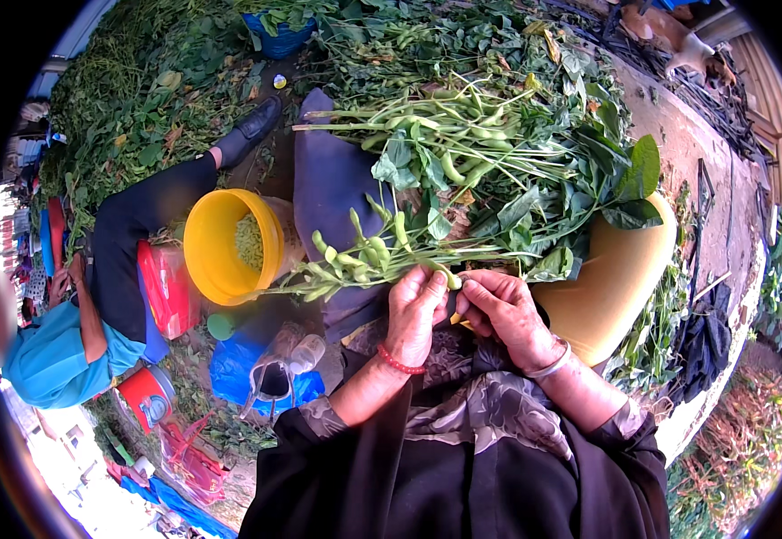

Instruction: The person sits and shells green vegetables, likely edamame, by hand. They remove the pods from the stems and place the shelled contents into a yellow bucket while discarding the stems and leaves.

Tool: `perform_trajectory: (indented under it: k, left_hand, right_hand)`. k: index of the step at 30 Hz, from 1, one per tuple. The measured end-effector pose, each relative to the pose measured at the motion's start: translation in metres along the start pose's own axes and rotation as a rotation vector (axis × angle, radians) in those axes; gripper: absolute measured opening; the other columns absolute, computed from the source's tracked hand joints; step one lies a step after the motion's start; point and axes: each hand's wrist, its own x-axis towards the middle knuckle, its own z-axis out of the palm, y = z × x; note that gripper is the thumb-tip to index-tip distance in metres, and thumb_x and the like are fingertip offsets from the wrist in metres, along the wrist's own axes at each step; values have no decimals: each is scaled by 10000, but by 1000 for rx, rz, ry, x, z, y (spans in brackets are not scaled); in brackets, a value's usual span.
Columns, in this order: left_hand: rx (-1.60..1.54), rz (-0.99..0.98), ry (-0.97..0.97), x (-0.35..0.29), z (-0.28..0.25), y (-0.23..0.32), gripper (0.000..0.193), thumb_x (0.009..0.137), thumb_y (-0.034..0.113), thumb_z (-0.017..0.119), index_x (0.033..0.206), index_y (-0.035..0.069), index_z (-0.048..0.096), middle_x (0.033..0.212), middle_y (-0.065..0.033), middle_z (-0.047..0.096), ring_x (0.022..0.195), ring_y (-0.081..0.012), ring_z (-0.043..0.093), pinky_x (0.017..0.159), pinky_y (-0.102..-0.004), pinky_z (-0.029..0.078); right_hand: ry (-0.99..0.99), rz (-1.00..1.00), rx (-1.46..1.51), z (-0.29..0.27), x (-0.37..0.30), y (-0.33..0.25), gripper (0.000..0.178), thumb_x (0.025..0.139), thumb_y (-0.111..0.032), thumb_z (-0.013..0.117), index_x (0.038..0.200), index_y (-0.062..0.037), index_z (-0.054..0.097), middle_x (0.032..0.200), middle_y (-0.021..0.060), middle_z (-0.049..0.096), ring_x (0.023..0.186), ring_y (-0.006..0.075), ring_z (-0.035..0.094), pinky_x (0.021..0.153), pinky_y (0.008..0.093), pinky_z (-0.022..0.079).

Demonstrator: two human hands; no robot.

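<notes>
My left hand, a red bead bracelet at its wrist, is closed with thumb and fingertips on a plump green bean pod. My right hand, wearing a pale bangle, pinches the pod's other end; its fingertips partly hide that end. Just beyond both hands, cut bean stalks with pods lie across my lap, their leafy ends to the right. A larger bundle of podded stalks is heaped farther away. Left of my hands stands a yellow bucket with shelled green beans inside.
At the left sits another person in a teal top, one leg stretched toward the bucket. A red bucket, a blue plastic bag and a red container stand nearby. Leafy cuttings cover the far ground. An animal lies far right.
</notes>
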Motion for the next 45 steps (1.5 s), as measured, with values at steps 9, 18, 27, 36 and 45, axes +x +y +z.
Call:
perform_trajectory:
  k: [9,18,27,36,45]
  left_hand:
    - [292,1,-103,-3,-5,11,164,856,193,593,939,67,529,706,55,472,577,0,405,465,-133,281]
    - [47,-107,-100,2,-17,10,89,795,53,485,855,96,534,764,36,486,613,-26,410,492,-146,272]
    - [3,-304,-395,-5,-43,33,186,857,166,510,858,-11,568,744,-12,498,543,-43,376,460,-156,281]
    - [-224,-117,-4,-10,-12,30,181,916,199,500,992,44,555,791,5,505,601,-34,399,449,-136,272]
    - [-213,-256,108,-5,-1,22,194,889,245,555,935,58,574,750,42,484,632,-32,395,456,-150,284]
  right_hand:
    - [8,-71,-174,-1,2,0,185,891,-104,494,978,18,601,660,-14,568,528,50,460,501,195,405]
    - [136,-633,-925,15,53,-35,157,780,-129,598,827,18,568,706,188,561,658,356,564,568,394,434]
    - [-37,-490,-884,29,92,-42,204,716,-116,659,805,20,536,701,190,565,677,363,561,608,393,436]
    - [80,-784,-958,27,36,-36,124,698,-53,666,799,-24,599,719,97,550,666,287,565,598,347,469]
    - [147,-490,-749,17,11,-7,155,769,-69,624,882,9,555,756,171,565,688,345,577,600,370,458]
